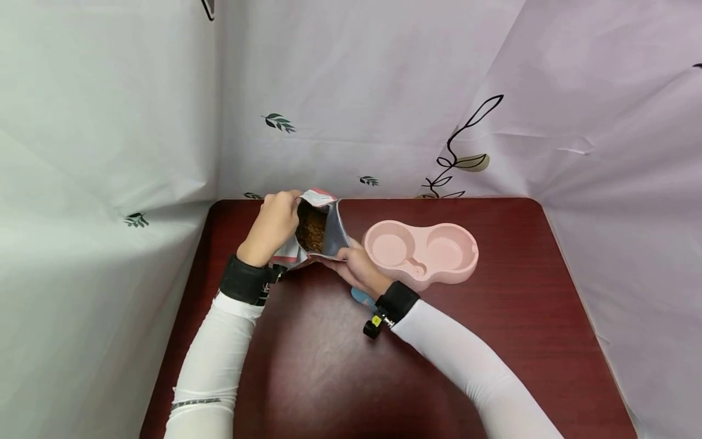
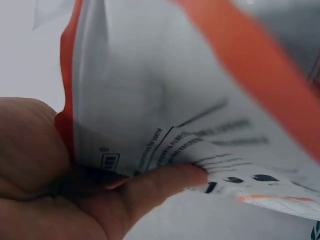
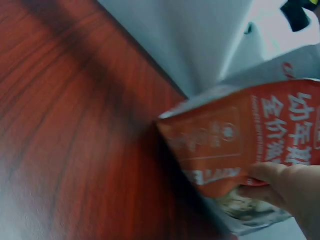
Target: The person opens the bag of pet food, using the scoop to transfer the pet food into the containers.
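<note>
A foil-lined bag (image 1: 336, 235) printed white and orange-red stands tilted near the back left of the table, its mouth spread toward me. Brown granules that look like dry kibble (image 1: 312, 230) show inside. My left hand (image 1: 272, 225) grips the upper left of the mouth; in the left wrist view its thumb (image 2: 160, 186) lies along the printed white side. The lower right rim is pinched by my right hand (image 1: 359, 266). In the right wrist view, that hand's fingers (image 3: 272, 175) hold the orange front panel (image 3: 215, 135).
Just right of the bag sits a pink double bowl (image 1: 419, 244) with two round hollows. A light-blue object (image 1: 362, 297) lies partly hidden under my right wrist. The dark red wooden table (image 1: 329, 366) meets pale fabric walls (image 1: 351, 91) at the back and sides.
</note>
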The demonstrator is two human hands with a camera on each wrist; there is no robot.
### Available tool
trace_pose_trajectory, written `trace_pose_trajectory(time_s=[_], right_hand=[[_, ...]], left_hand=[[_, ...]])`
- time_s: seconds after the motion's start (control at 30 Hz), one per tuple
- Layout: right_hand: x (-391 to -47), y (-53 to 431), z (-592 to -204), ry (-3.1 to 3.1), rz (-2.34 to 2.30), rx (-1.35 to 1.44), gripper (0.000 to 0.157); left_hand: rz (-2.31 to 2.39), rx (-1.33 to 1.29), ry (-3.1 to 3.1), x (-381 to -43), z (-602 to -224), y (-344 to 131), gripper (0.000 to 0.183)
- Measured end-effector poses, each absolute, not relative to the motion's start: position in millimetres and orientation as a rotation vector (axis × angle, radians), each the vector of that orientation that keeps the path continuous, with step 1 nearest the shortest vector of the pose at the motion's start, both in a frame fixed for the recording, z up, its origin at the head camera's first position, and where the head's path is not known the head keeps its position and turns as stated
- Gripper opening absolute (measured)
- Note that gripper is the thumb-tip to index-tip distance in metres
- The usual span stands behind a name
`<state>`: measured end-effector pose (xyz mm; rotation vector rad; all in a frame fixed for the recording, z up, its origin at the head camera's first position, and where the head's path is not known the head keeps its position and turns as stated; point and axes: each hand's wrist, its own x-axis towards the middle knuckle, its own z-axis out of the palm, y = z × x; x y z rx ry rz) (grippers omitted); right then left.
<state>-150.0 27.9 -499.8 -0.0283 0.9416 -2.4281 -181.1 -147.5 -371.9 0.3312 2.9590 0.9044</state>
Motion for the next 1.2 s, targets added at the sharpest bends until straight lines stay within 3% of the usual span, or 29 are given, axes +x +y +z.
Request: trace_pose_trajectory(time_s=[0.4, 0.83, 1.03, 1.2], right_hand=[[-153.1, 5.9, -532.9, 0.801, -2.505, -0.014, 0.095], [-134.4, 35.2, -547.4, 1.133, -2.315, 0.103, 0.066], [-117.7, 45.8, -554.7, 1.347, -2.170, -0.015, 0.055], [-106.3, 64.2, -553.0, 1.557, -2.094, -0.125, 0.057]], left_hand=[[0.754, 0.483, 2.972, -189.5, -380.8, -155.5, 0.035], [0.719, 0.624, 2.953, -175.5, -398.2, -152.0, 0.030], [0.756, 0.602, 2.956, -162.6, -405.1, -144.8, 0.030], [0.780, 0.607, 2.991, -157.0, -411.8, -141.0, 0.023]])
